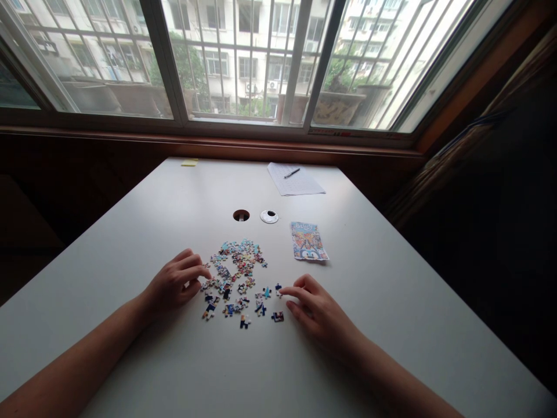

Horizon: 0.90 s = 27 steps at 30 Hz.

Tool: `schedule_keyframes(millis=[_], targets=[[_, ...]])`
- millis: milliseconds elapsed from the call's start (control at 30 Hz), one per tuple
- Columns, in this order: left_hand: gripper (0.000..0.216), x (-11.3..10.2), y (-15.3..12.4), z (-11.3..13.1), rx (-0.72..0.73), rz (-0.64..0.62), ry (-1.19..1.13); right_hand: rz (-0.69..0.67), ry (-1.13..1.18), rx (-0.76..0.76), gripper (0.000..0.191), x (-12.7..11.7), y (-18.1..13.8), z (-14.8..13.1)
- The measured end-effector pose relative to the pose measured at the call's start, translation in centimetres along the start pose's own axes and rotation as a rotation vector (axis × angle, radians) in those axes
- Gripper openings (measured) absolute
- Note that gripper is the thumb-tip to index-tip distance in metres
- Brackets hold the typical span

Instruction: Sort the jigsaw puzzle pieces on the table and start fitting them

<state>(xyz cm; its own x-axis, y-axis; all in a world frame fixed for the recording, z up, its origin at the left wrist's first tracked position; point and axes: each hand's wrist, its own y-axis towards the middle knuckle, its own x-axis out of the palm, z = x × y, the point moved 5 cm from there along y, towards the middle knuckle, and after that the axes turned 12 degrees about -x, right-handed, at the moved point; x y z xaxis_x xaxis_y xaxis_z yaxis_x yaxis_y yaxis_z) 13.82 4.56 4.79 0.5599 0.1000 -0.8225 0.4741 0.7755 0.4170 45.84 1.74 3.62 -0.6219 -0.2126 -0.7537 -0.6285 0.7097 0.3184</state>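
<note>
A heap of several small colourful puzzle pieces (237,264) lies in the middle of the white table (130,244), with loose pieces (243,307) scattered nearer me. My left hand (176,283) rests on the table at the heap's left edge, fingers curled and tips touching pieces. My right hand (315,310) lies to the right, its fingertips pinched on a piece (278,288) at the scatter's right edge. Another single piece (277,316) sits just left of that hand.
A printed puzzle picture sheet (308,241) lies right of the heap. Behind it are a round cable hole (241,215) and its white cap (269,216). A paper with a pen (292,172) and a yellow note (190,162) lie near the window.
</note>
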Motion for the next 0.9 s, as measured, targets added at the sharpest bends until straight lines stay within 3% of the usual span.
schedule_keyframes(millis=[200, 533, 900], targets=[[0.028, 0.3, 0.5, 1.0, -0.016, 0.044, -0.036, -0.004, -0.002, 0.001, 0.028, 0.0, -0.1, -0.1], [0.015, 1.7, 2.9, 4.6, -0.105, -0.12, 0.13, 0.009, 0.012, 0.01, 0.027, 0.2, -0.1, 0.2], [0.014, 4.7, 6.0, 5.3, -0.195, -0.17, 0.288, 0.021, -0.08, -0.075, 0.033, 0.4, -0.1, 0.1]])
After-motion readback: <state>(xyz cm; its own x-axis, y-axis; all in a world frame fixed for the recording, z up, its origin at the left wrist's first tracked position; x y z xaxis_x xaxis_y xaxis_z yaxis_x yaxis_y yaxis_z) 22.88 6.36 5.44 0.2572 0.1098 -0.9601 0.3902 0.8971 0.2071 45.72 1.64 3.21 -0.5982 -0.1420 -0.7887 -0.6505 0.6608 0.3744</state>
